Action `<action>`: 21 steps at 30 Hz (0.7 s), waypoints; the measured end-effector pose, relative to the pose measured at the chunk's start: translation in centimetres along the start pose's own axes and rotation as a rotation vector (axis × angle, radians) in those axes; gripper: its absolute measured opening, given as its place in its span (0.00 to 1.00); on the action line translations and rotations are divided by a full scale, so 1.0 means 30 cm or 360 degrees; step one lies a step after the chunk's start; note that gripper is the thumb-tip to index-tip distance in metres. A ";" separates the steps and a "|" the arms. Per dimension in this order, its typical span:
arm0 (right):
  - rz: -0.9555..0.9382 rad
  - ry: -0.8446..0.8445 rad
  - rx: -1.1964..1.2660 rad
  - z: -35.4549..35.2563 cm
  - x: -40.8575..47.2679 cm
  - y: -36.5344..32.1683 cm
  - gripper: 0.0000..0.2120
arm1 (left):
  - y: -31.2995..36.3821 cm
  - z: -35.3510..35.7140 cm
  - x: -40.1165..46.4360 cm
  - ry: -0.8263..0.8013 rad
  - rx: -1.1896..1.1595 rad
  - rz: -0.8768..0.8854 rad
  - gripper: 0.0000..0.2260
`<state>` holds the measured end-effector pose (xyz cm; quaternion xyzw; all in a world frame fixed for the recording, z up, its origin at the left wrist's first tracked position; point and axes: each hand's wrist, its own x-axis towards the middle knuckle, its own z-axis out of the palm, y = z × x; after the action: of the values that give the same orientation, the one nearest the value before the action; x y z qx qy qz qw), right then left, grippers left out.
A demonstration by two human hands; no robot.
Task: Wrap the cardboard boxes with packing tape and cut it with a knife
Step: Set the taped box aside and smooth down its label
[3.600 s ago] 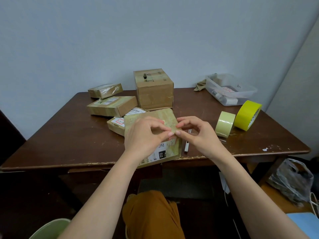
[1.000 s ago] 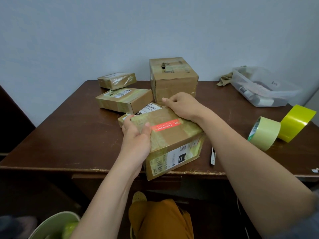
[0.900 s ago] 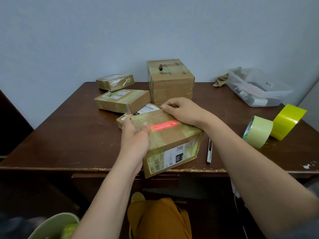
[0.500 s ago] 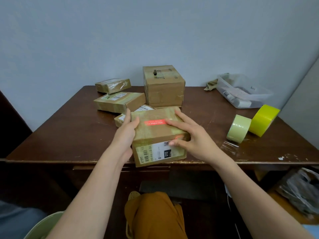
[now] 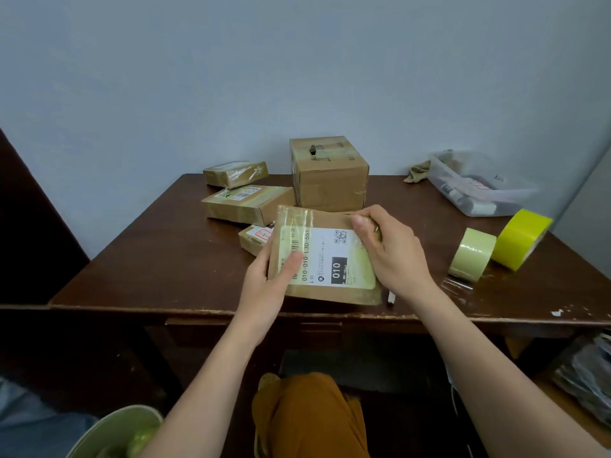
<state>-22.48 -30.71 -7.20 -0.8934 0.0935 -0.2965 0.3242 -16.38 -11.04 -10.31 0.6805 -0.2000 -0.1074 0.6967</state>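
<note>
Green bin [image 5: 112, 434]: lower left, below the worktop edge, rim partly in view.

Worktop [image 5: 158, 269]: dark brown wood, front edge chipped.

Small flat box [image 5: 235, 173]: far left rear, taped, lying near the wall.

Flat box [image 5: 247, 204]: just in front of the small one, white label on top, taped.

Low box [image 5: 256, 238]: red-bordered label, partly hidden behind the held box.

Left hand [image 5: 271, 284]: grips the left edge of the held box, thumb laid across the label face, fingers curled behind and out of sight.

Held box [image 5: 325, 259]: taped cardboard box near the front edge of the worktop, tilted up with its white shipping label marked "010" facing the camera.

Tall box [image 5: 329, 175]: cube-shaped, at the rear centre, standing directly behind the held box.

Right hand [image 5: 391, 249]: holds the upper right corner of the held box, fingers curled over the top edge, thumb on the label face.

Knife [image 5: 391, 297]: only a slim tip shows by the right wrist, on the worktop.

Pale tape roll [image 5: 472, 254]: on edge, touching the bright yellow tape roll [image 5: 520, 238] to its right.

Clear plastic tub [image 5: 479, 193]: right rear, contents indistinct, crumpled cloth [image 5: 418, 168] beside it.
</note>
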 end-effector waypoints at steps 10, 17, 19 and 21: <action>0.0046 -0.0084 -0.0113 0.021 0.069 -0.018 0.20 | -0.042 -0.022 0.013 0.0052 -0.0090 0.0048 0.15; 0.0159 -0.0241 0.0144 -0.004 0.049 0.027 0.19 | -0.008 -0.009 0.047 0.0272 -0.0066 0.0066 0.08; 0.0232 -0.0116 0.0248 0.001 0.047 0.035 0.14 | 0.008 -0.025 0.054 0.0303 -0.0270 0.0005 0.12; 0.0361 0.0037 0.0351 -0.008 0.049 0.044 0.12 | 0.025 -0.051 0.057 0.0270 -0.0319 0.0050 0.21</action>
<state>-21.39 -32.39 -7.19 -0.8326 0.1644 -0.2769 0.4508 -14.29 -10.33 -9.34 0.6109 -0.1391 -0.0579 0.7772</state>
